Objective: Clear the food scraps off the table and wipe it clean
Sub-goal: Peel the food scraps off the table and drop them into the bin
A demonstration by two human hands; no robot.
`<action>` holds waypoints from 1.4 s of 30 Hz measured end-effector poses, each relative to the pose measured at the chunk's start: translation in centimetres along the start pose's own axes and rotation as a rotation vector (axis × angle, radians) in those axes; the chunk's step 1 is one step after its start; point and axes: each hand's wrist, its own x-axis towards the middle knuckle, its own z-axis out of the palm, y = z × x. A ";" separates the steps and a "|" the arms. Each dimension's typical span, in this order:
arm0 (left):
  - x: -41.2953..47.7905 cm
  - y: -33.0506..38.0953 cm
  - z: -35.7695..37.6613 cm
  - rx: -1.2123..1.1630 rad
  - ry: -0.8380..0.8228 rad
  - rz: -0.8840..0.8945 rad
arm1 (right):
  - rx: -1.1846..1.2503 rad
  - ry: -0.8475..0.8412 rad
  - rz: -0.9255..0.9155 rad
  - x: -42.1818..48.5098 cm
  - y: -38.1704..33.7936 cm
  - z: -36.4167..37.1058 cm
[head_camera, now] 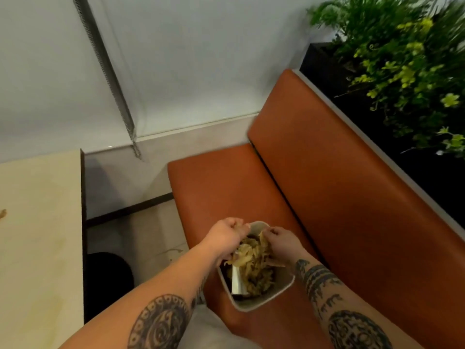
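Note:
A small grey bin stands on the orange bench seat. It holds a heap of pale yellow food scraps and a white paper. My left hand hovers over the bin's far rim with curled fingers holding scraps. My right hand pinches scraps at the top of the heap. The cream table lies at the left with a brown smear near the frame's edge and faint yellowish stains.
The orange backrest rises to the right, with a black planter of green plants behind it. A white wall and a hanging bead chain are ahead. A dark round object sits on the floor under the table edge.

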 end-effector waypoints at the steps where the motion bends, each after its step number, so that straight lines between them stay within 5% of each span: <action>1: 0.1 -0.1 0.3 0.019 -0.007 0.001 | -0.004 -0.003 0.003 0.1 0.2 -0.2; 14: 0.9 -0.7 -0.5 0.061 0.027 -0.019 | -0.045 -0.001 -0.056 0.8 0.5 0.3; 26: -5.3 -3.0 -11.9 -0.094 0.432 0.119 | -0.114 -0.239 -0.265 -2.5 -5.4 11.8; 42: -21.9 -18.0 -29.6 -0.790 1.085 0.138 | -0.430 -0.718 -0.559 -14.5 -11.6 36.6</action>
